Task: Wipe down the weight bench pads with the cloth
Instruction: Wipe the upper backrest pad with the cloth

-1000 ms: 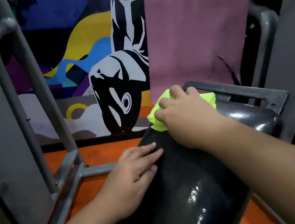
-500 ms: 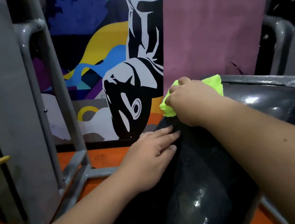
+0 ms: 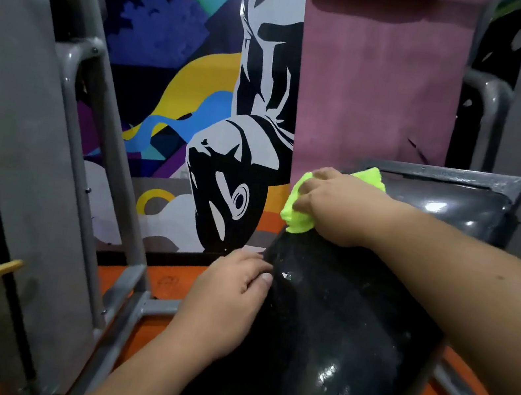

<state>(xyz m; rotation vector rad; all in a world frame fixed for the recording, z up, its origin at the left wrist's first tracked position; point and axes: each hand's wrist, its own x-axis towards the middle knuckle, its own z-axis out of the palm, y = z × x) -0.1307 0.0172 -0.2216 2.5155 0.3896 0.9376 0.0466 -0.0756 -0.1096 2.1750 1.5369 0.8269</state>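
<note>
A: The right hand (image 3: 337, 207) has the cloth (image 3: 297, 219) bunched under curled fingers, pressed on the far upper edge of the pad (image 3: 349, 335). I'd keep the palm flat and pull long overlapping strokes back toward the body.

B: And the left hand (image 3: 226, 302)?

A: Nearer than the right, gripping the pad's left edge, fingers curled over it. Good brace; I'd keep it there.

B: The pad itself?

A: Glossy black, wet-looking highlights below the right hand, cloth neon green
</note>
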